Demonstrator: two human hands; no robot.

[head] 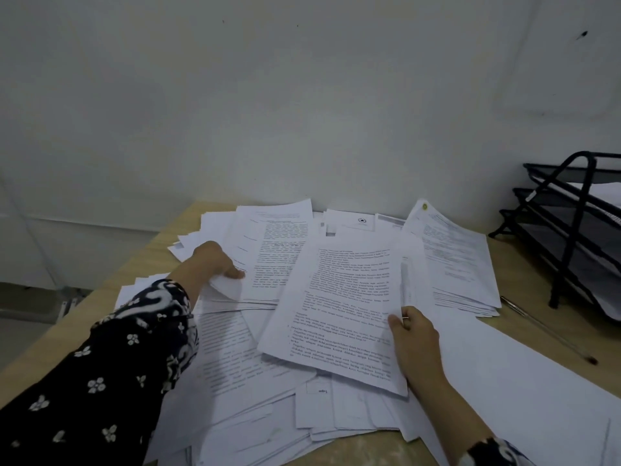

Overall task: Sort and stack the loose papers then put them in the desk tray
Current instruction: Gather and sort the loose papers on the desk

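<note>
Loose white printed papers [242, 361] lie scattered over the wooden desk [158, 243]. My left hand [215, 262] reaches forward at the left, its thumb on top of a sheaf of printed sheets [268, 250] and its fingers curled under the lifted corner. My right hand [411, 341] grips the right edge of a thick stack of printed pages [339, 311], held slightly above the pile. A black mesh desk tray [571, 230] with three tiers stands at the far right, and some paper shows in its tiers.
A neater pile of papers [460, 260] lies at the back right, near the tray. A pen [551, 331] rests on the desk to its right. The white wall [302, 112] rises directly behind the desk. The desk's left edge drops to the floor.
</note>
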